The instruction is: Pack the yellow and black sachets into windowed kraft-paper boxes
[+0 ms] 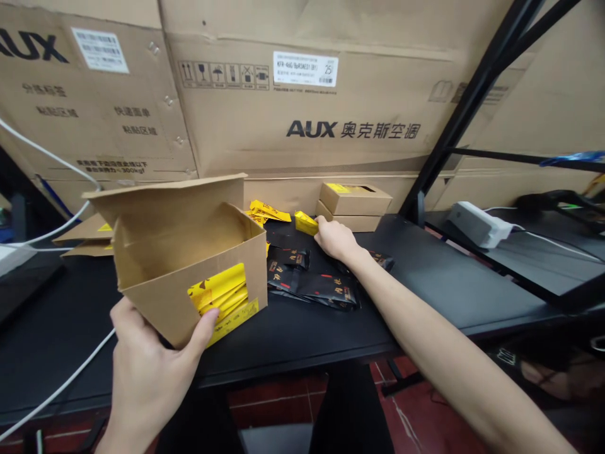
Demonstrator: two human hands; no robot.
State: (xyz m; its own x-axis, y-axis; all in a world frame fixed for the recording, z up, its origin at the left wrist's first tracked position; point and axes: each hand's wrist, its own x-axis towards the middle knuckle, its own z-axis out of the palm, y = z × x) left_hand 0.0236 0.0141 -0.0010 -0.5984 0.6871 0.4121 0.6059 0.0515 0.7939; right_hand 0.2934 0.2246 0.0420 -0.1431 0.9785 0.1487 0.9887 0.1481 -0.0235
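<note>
Holding a kraft cardboard box [189, 252] up off the desk, left hand [144, 372] clamped on its near lower corner, thumb on the front face. Flaps stand open; yellow sachets [218, 293] show through the front window, and the inside is mostly hidden, so the fill level can't be told. Right hand [334, 239] is well apart, out on the black desk [439, 296], fingertips [321, 221] on one yellow stick sachet [306, 223]. Left on the desk: a small pile of loose yellow packets [267, 211] just left of it and a spread of black sachets [302, 277] near the right wrist, between box and hand. Two stacked kraft boxes [354, 205] sit at the far edge, against a large AUX carton [302, 107]. White cable [61, 372] runs along the left; black metal shelf frame [472, 107] stands right.
</note>
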